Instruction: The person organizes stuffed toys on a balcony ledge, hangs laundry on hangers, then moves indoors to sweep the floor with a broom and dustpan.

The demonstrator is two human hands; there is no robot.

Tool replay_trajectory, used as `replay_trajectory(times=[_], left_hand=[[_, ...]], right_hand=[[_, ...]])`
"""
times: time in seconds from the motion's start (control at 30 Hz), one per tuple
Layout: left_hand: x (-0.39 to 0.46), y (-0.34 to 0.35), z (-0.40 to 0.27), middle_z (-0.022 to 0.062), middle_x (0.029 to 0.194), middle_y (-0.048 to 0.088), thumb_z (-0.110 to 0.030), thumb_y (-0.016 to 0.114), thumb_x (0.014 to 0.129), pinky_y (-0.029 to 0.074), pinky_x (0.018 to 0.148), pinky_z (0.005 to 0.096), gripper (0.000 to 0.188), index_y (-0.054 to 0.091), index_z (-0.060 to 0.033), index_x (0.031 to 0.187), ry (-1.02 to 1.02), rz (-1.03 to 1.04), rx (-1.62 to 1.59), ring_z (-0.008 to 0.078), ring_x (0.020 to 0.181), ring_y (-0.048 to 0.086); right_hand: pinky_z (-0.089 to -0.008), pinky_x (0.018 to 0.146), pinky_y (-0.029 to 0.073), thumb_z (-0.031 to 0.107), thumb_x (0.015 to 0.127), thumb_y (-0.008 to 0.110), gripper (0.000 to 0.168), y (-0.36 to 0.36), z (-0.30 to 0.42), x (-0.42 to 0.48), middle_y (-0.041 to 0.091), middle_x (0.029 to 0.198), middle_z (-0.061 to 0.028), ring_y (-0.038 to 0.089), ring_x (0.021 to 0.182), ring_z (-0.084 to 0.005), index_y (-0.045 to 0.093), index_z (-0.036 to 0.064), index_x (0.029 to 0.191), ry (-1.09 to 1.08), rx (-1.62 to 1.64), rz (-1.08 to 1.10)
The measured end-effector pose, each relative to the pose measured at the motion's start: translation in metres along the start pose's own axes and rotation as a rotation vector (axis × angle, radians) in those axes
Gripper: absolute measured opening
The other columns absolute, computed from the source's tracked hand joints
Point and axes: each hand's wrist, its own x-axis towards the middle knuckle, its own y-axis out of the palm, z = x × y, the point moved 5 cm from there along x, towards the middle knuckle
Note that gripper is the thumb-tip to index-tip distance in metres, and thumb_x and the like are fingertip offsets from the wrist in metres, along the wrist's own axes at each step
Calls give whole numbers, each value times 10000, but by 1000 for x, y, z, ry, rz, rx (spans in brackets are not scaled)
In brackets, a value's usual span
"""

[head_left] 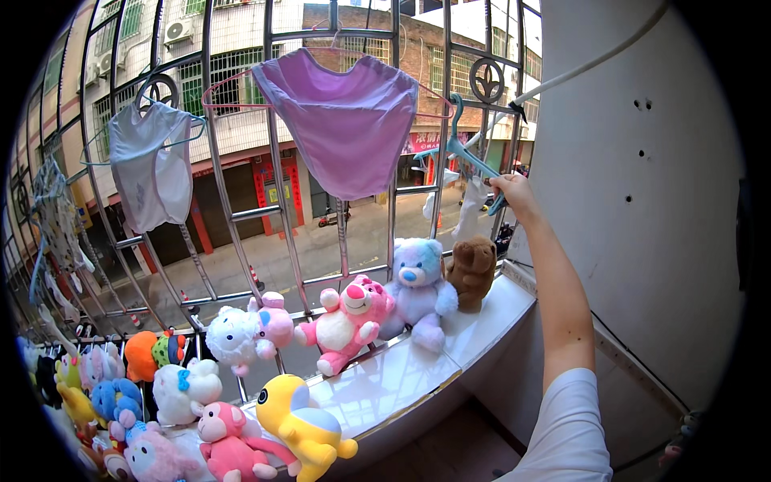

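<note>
My right hand (pixel 514 191) grips one end of a light blue plastic clothes hanger (pixel 476 159), whose hook points up beside the window bars. Near it, a white sock-like cloth (pixel 473 208) hangs by the bars. Under that hand a brown plush animal (pixel 471 274) and a pastel plush bear (pixel 417 289) sit on the tiled ledge (pixel 385 376). Left of the hanger, a purple garment (pixel 346 126) is spread on a pink hanger (pixel 235 99). My left hand is out of view.
Steel security bars (pixel 274 138) run along the ledge, above a street. A white garment (pixel 150 169) hangs farther left. Plush toys crowd the ledge, among them a pink bear (pixel 349 325), a yellow one (pixel 301 425) and a pink monkey (pixel 226 437). A white wall (pixel 638 241) stands right.
</note>
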Motion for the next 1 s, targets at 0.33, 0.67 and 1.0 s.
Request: replay_trajectory(times=[0.33,0.67,1.0], left_hand=[[6,8,2,-5,571,429,-146,456,829,271,409,175,172,493,6,901,-1,45,-22,64,467,368],[10,8,9,-2,579,434,-140,459,827,272,410,177,168,495,6,903,1,75,-63,65,470,371],[19,23,17,-1,618,456,-136,458,825,285,426,181,162,507,0,899,-34,139,-66,63,490,371]], right_hand=[[-203,474,361,118,719,531,161,0,23,-9,510,524,-30,471,472,-89,530,5,604,-103,37,-77],[-185,433,317,143,734,521,168,-39,58,-54,470,494,-9,412,432,-64,507,57,590,-127,-26,-140],[-193,476,358,149,733,525,136,-105,119,-137,455,490,-9,424,443,-85,531,41,651,-125,-94,-196]])
